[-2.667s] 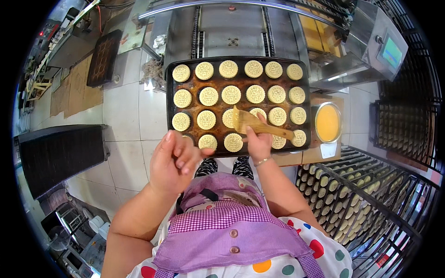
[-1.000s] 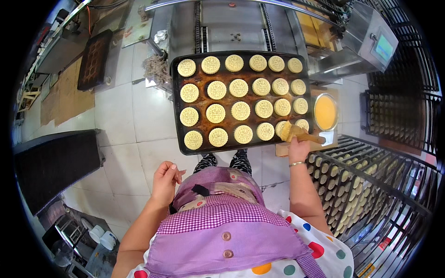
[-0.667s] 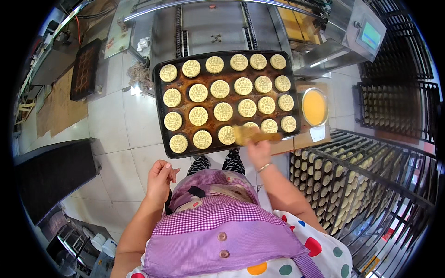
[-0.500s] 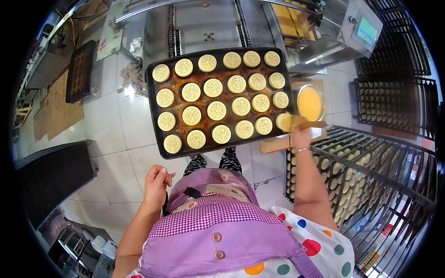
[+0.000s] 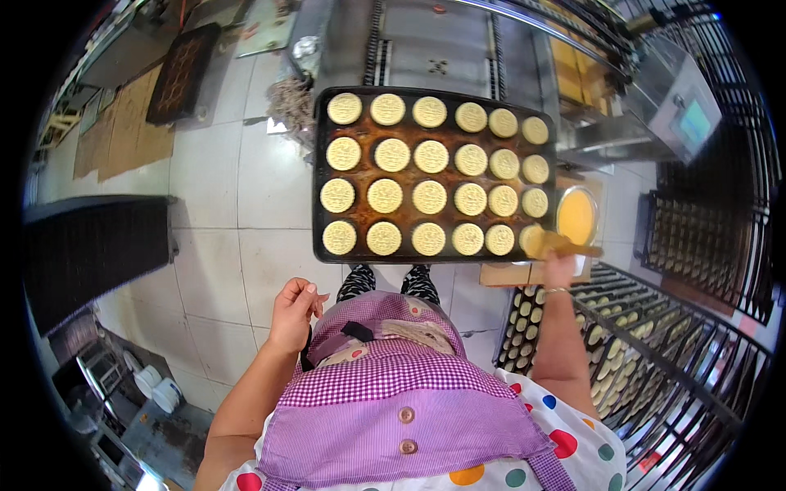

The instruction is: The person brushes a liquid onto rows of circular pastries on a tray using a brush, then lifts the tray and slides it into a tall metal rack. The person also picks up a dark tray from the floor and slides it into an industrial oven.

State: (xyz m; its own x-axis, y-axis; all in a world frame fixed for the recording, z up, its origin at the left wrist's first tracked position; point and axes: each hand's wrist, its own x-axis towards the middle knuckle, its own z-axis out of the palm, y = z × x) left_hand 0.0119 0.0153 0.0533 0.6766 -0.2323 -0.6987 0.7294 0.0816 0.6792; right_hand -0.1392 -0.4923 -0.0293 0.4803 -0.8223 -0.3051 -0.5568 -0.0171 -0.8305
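Head view: the right hand (image 5: 560,266) grips a blurred brush (image 5: 566,245) at the tray's (image 5: 364,175) four o'clock corner, long axis nine-to-three, bristles (image 5: 535,241) toward nine; the left hand's (image 5: 293,316) grip curls loosely, half-open.

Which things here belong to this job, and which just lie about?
In use:
flat wooden brush in the right hand
round yellow pastries
dark rectangular metal tray under them
round bowl of orange liquid

Apparently lying about:
dark hollowed rectangular tray, upper left
flat brown cardboard near it
round white containers, lower left
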